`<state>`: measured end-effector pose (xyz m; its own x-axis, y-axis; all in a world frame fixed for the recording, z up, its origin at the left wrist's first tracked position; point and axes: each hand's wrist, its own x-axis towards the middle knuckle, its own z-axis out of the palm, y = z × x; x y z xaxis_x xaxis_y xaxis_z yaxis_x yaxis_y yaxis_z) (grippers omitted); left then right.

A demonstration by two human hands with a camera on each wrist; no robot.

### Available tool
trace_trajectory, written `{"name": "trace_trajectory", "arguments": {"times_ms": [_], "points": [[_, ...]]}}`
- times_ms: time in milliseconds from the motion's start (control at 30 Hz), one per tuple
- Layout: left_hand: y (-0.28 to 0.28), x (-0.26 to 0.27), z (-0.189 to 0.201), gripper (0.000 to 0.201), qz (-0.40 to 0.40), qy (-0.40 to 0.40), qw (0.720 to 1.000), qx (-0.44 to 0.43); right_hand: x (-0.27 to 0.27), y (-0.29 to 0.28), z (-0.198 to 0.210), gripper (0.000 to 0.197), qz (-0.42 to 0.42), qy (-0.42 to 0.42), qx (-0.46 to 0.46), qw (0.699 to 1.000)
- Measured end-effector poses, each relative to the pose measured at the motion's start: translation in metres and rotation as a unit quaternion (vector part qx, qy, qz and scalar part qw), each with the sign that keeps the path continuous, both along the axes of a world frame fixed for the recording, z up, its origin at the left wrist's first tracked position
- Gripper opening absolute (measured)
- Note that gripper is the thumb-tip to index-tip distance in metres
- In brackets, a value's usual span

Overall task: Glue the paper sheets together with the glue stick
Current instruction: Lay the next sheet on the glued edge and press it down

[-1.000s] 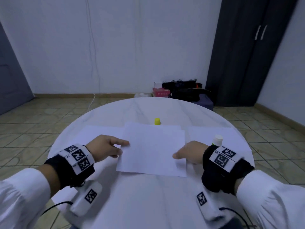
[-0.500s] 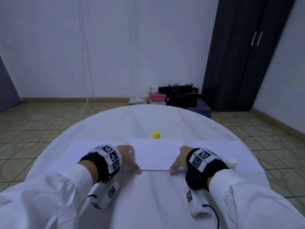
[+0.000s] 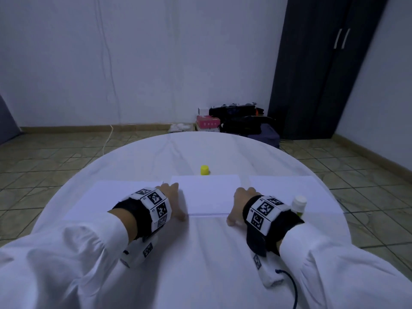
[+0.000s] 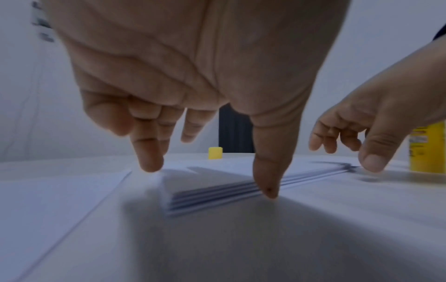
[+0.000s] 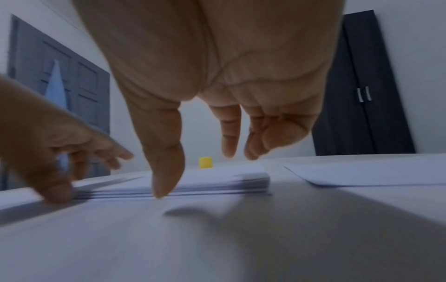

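Where the head view hides the fingertips, we see from the wrist views the left hand [image 4: 193,63] and right hand [image 5: 217,66], fingers spread, thumbs touching the layered paper stack [image 3: 207,197] at frame centre; the cylindrical glue stick [image 3: 298,205] stands right.

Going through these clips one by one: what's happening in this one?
A person is squaring up a small stack of white paper sheets on a round white table. The left hand and right hand bracket the stack's two sides, thumbs against its near edge, fingers straight rather than in a grip. The glue stick stands uncapped beside the right wrist, untouched; its yellow cap sits beyond the stack. Single sheets lie to either side.
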<state>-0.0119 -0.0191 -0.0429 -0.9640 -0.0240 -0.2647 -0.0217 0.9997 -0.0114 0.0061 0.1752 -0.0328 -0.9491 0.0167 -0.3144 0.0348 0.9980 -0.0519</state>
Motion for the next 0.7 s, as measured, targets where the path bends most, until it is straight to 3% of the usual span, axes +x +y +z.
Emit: {"name": "trace_trajectory", "arguments": {"times_ms": [67, 200, 400, 567, 700], "points": [[0.016, 0.004, 0.003, 0.09, -0.034, 0.011, 0.999, -0.031, 0.012, 0.004, -0.006, 0.026, 0.038, -0.039, 0.007, 0.998], [0.062, 0.006, 0.013, 0.081, -0.095, 0.013, 0.993, -0.067, 0.038, 0.033, -0.018, 0.028, 0.1, -0.083, 0.052, 0.99], [0.131, -0.018, 0.023, 0.067, -0.135, 0.004, 0.989, -0.061, 0.06, 0.101, -0.007, 0.02, 0.111, -0.144, 0.098, 0.979], [0.182, -0.051, 0.02, 0.067, -0.143, 0.003, 0.988, -0.065, 0.04, 0.155, -0.002, 0.014, 0.075, -0.122, 0.14, 0.98], [0.207, -0.077, 0.011, 0.081, -0.151, -0.005, 0.987, -0.054, 0.012, 0.188, 0.006, 0.04, 0.104, -0.057, 0.203, 0.972]]}}
